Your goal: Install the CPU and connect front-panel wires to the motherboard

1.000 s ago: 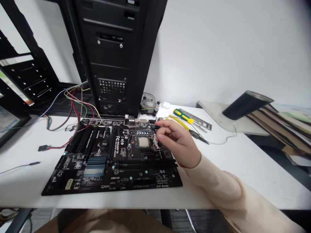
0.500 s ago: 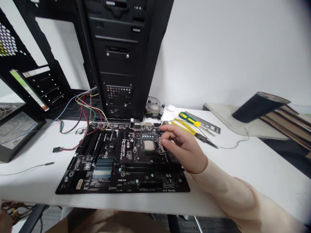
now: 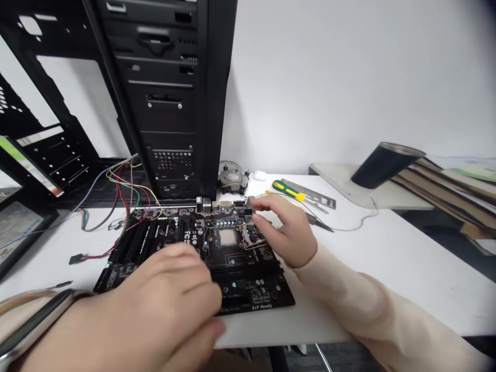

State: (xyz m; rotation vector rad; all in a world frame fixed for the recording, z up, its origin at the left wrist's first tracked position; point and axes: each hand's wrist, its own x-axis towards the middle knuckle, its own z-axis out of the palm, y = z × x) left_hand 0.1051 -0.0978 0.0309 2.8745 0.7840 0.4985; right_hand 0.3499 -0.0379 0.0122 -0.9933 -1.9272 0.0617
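Observation:
A black Gigabyte motherboard (image 3: 248, 281) lies flat on the white table. In its socket sits a processor (image 3: 227, 237) with a pale metal lid. Beside it, to the right, the metal socket frame (image 3: 248, 238) stands raised. My right hand (image 3: 284, 227) is over the board's right edge, thumb and index finger apart near that frame, with nothing visible between them. In the foreground my left hand (image 3: 163, 299) covers the board's front left part. Its fingers curl downward, slightly blurred, and the fingertips are hidden.
A black computer case (image 3: 170, 119) stands behind the board, with coloured wires (image 3: 127, 194) trailing out. A cooler fan (image 3: 232, 178), a green-and-yellow screwdriver (image 3: 287, 189) and a perforated metal plate (image 3: 321, 199) lie behind my right hand. A dark cylinder (image 3: 383, 163) leans at the right.
My left hand has come in from the lower left over the board. My right hand stays by the socket frame, with thumb and index finger apart. The whole view has shifted.

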